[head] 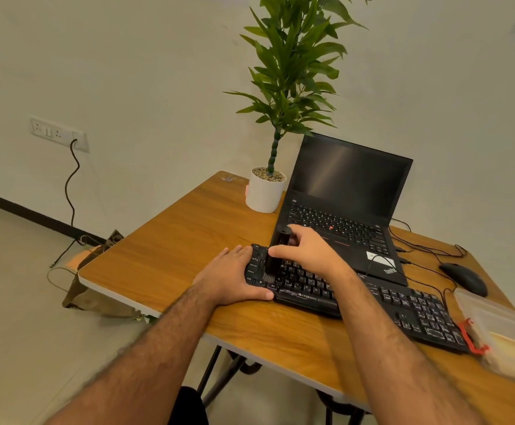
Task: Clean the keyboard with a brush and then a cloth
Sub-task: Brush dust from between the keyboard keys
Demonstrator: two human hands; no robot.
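Brushing the keyboard's left end
Our right hand (306,251) grips the brush (276,256), hiding keys; our left hand (234,276) lies flat, steadying the keyboard (382,302); lower-right bag blurred.

The right hand (306,251) covered the middle of the brush (276,253), and its forearm hid a stretch of the keyboard (403,311). The left hand (233,276) lay over the keyboard's left edge. The plastic bag (501,329) was blurred and cut off by the right edge; its contents could not be told. The plant (293,65) ran past the top edge.
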